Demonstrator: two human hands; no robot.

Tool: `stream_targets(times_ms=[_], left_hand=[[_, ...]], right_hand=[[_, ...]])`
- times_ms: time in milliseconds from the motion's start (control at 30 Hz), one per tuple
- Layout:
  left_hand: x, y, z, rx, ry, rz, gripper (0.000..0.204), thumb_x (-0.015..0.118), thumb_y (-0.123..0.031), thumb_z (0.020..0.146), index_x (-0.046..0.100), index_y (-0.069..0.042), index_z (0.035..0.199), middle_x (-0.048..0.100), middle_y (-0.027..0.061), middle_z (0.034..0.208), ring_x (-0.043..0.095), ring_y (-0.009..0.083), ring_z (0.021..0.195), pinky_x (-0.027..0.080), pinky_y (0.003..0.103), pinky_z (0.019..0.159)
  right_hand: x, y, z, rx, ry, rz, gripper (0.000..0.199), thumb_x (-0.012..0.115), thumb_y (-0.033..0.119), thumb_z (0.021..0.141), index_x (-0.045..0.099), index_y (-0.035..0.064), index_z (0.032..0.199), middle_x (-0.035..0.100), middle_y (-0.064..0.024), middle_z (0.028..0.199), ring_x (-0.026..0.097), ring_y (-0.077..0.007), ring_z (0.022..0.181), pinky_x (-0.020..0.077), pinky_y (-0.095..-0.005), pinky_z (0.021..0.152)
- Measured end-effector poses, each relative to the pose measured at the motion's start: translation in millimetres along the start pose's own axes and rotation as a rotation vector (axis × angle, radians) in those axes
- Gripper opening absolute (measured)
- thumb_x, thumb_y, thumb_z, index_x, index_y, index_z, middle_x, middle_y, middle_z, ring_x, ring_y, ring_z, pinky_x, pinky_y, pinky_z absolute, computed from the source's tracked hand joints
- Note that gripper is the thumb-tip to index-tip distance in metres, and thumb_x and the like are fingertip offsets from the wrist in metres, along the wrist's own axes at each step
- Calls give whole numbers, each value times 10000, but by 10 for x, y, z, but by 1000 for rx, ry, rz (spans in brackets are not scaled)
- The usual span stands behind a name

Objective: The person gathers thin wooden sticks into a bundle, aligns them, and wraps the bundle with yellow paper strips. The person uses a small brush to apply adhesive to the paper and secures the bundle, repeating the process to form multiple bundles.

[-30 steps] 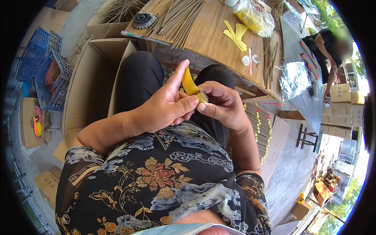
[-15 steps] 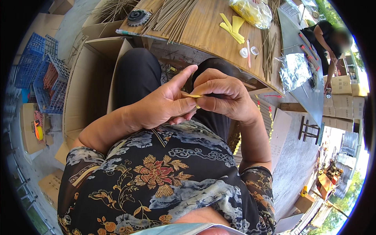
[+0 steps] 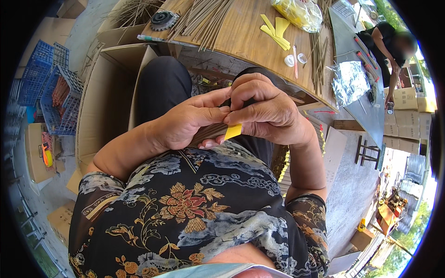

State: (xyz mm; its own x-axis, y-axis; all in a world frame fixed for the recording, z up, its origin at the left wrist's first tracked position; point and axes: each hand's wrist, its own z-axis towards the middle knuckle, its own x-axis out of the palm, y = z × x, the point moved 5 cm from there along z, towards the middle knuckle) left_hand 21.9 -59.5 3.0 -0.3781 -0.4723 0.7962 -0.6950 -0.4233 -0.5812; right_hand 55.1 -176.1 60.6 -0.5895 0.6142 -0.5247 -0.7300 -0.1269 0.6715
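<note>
A bundle of thin brown sticks (image 3: 209, 133), like incense sticks, lies across my left hand (image 3: 183, 124), whose fingers curl under it while the thumb presses on top. A yellow paper strip (image 3: 233, 131) sits at the bundle's right end, its loose end hanging down. My right hand (image 3: 276, 111) is closed, with thumb and forefinger pinching at the strip's upper edge, close to my left thumb. Both hands meet above my lap. The far side of the bundle is hidden behind my fingers.
On the wooden table (image 3: 250, 41) ahead lie loose brown sticks (image 3: 204, 21), yellow strips (image 3: 276, 33), a small white cup (image 3: 289, 60) and a plastic bag (image 3: 299, 14). An open carton (image 3: 106, 92) stands left, near blue crates (image 3: 58, 104). Another person (image 3: 387, 46) bends at the far right.
The yellow strip, edge-on between my fingertips before, now hangs face-up over the bundle. My left forefinger has bent in from pointing outward, and my right hand has shifted slightly.
</note>
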Motion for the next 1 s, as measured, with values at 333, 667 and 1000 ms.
stream_targets(times_ms=[333, 667, 1000], left_hand=[[15, -108, -48, 32, -140, 191, 372, 503, -221, 886, 382, -62, 1200, 516, 47, 682, 445, 63, 476, 349, 153, 390], [15, -330, -188, 379, -475, 672, 450, 544, -205, 872, 319, -4, 1205, 486, 6, 681, 421, 27, 571, 344, 150, 490], [52, -323, -187, 276, -208, 565, 378, 473, -329, 893, 450, 12, 1055, 510, 35, 813, 447, 57, 581, 359, 163, 459]], right_hand=[[-39, -18, 47, -40, -27, 193, 237, 727, 194, 675, 647, 80, 867, 511, -55, 984, 456, -258, 1017, 341, -374, 890], [219, -193, -158, 576, -549, 251, 346, 733, 280, 689, 532, 13, 779, 519, -52, 699, 507, -113, 627, 436, -244, 560], [248, -214, -134, 280, -528, 88, 217, 666, 191, 766, 503, 50, 737, 501, -55, 635, 485, -165, 559, 407, -265, 509]])
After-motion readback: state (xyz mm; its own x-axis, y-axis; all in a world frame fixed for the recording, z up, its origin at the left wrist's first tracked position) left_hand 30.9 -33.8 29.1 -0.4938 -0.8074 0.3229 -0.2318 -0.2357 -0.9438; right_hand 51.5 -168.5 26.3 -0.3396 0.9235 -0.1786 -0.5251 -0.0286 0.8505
